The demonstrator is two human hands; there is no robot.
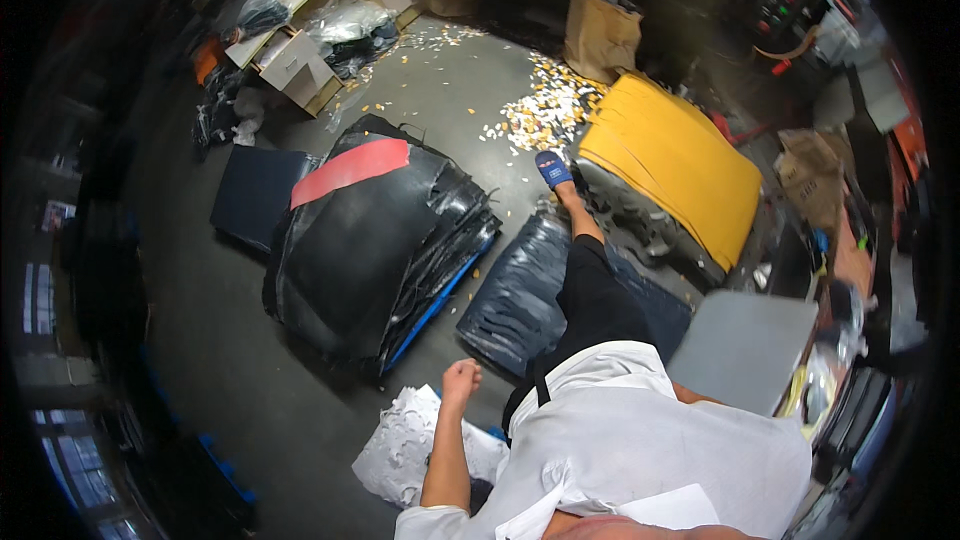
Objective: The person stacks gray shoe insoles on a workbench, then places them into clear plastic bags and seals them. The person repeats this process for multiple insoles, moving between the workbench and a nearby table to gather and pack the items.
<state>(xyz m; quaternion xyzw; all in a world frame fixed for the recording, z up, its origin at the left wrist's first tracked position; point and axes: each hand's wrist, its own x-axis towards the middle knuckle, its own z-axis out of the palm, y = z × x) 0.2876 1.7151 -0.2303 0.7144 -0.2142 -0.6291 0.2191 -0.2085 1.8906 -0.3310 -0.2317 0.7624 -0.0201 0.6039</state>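
Observation:
My left hand (462, 380) hangs out to my left above the floor, its fingers curled into a loose fist, and nothing sticks out of it. Below it lies a crumpled white sheet pile (405, 445) with cut-out edges. Farther ahead on the left stands a thick stack of black sheets (350, 250) with a red strip (350, 170) across its top. Only a sliver of my right arm (692, 395) shows past my white shirt; the right hand is hidden. One foot in a blue slipper (552, 170) is stretched forward between the stacks.
A dark ridged stack (515, 295) lies beside my leg. On the right are a yellow-topped stack (680, 165) and a grey board (745, 340). Yellow and white scraps (550, 105) cover the floor ahead, near a brown paper bag (602, 35). Open drawers (295, 65) stand far left.

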